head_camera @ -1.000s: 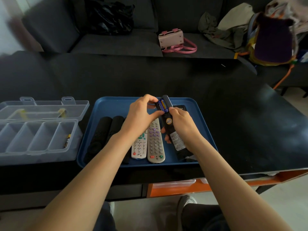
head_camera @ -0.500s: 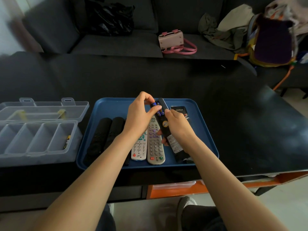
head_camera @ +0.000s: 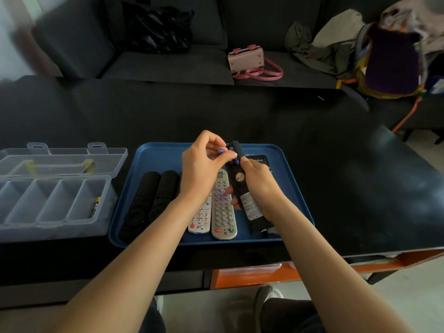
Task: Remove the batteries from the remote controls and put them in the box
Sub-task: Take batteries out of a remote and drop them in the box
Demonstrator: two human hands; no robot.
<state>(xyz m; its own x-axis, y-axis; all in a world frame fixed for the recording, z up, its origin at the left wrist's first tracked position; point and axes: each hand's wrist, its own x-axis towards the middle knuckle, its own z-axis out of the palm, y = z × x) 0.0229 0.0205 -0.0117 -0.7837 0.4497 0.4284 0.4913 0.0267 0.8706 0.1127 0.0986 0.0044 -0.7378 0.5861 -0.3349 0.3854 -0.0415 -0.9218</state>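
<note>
Blue tray (head_camera: 153,164) on the dark surface (head_camera: 336,176) holds two black and two pale remotes; left of the tray, the clear box (head_camera: 55,224) lies open, one battery (head_camera: 96,205) in its rightmost compartment; above the tray, the left hand (head_camera: 204,169) pinches a blue battery (head_camera: 222,150), its grip narrow; the right hand (head_camera: 258,181) clasps the black remote (head_camera: 241,186), another battery in its bay.

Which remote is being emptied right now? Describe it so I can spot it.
Find the blue plastic tray on the black table. Above its right half, the right hand grips a long black remote: the only one lifted, back up, stickered, batteries exposed.
</note>
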